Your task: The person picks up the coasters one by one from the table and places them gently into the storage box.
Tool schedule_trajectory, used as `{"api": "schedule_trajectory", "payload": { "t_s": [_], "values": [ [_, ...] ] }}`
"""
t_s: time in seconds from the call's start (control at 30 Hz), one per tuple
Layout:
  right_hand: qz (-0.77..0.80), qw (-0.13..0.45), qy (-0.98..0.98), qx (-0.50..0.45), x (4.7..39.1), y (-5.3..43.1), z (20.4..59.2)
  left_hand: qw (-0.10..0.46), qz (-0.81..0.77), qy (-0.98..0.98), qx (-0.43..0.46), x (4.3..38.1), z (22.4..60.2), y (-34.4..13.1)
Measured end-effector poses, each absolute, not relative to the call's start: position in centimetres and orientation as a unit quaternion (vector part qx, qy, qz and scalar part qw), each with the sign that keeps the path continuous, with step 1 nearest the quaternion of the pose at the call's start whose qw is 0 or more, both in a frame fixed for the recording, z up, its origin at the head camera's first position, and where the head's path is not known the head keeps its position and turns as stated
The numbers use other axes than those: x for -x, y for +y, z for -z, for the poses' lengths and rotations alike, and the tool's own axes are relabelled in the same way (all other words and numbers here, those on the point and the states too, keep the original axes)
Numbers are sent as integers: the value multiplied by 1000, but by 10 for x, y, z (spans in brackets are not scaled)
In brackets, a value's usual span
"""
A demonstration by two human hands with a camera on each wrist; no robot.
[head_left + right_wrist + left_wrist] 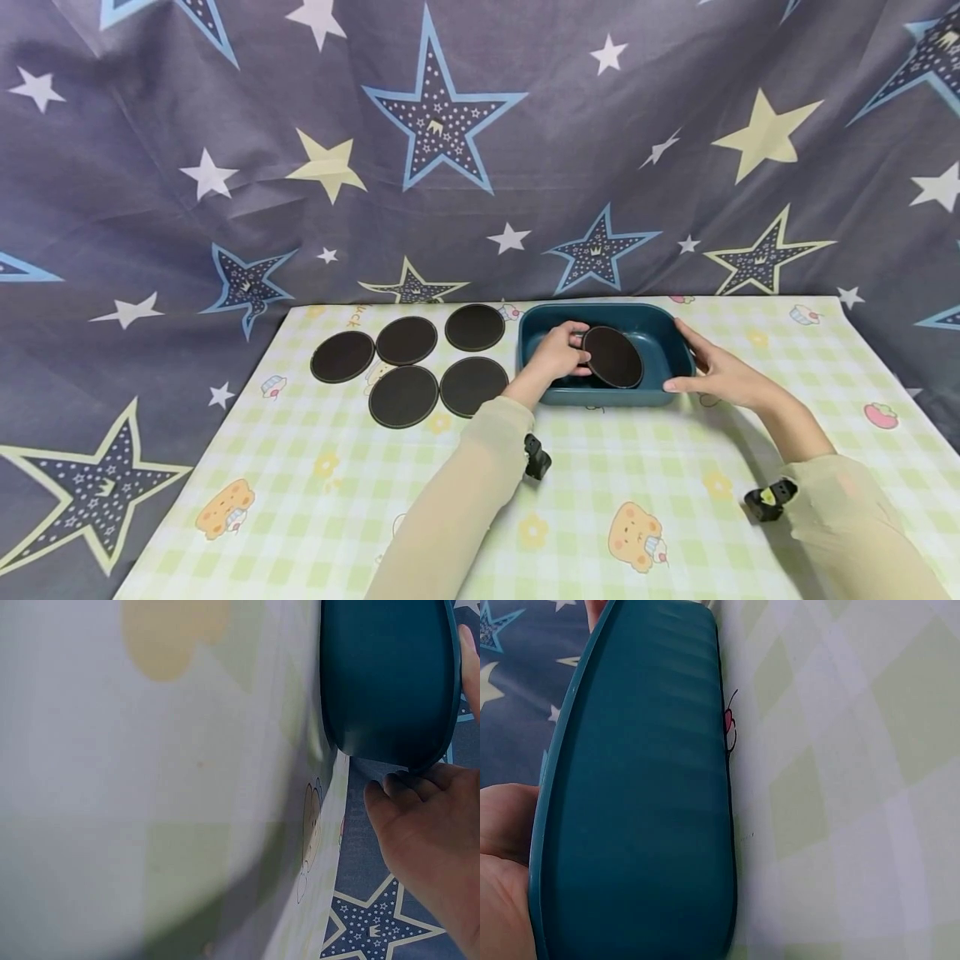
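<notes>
A teal rectangular bin [607, 398] stands on the table in the head view. My left hand [557, 354] reaches into it and pinches the left edge of a round black coaster [613, 358], which looks tilted inside. At the bin's right end, my right hand [716, 373] grips the wall, thumb toward the front and fingers toward the back. In the left wrist view the bin's side [637, 780] hides the left fingertips and the coaster. The right wrist view has the right fingers [405, 791] touching the bin's end under the rim.
Several more black coasters [403, 397] lie flat on the table, left of the bin. A green-checked cloth [570, 517] with printed cartoons covers the table. Behind its back edge hangs a dark curtain [480, 225] with stars.
</notes>
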State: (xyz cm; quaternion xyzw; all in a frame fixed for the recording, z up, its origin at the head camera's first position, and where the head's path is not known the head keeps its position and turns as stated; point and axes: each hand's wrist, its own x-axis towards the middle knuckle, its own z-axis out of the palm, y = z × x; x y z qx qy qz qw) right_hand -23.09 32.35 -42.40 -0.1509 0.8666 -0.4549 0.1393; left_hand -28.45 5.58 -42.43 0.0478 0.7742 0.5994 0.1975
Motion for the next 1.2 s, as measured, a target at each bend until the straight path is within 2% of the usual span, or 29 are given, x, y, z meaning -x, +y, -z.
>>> {"api": "schedule_trajectory", "payload": {
  "t_s": [0.93,1.2],
  "values": [
    [455,139,867,146,231,324,428,172,-570,803,-41,284,429,58],
    [459,141,864,149,231,324,427,159,-520,838,-46,278,424,58]
  ]
}}
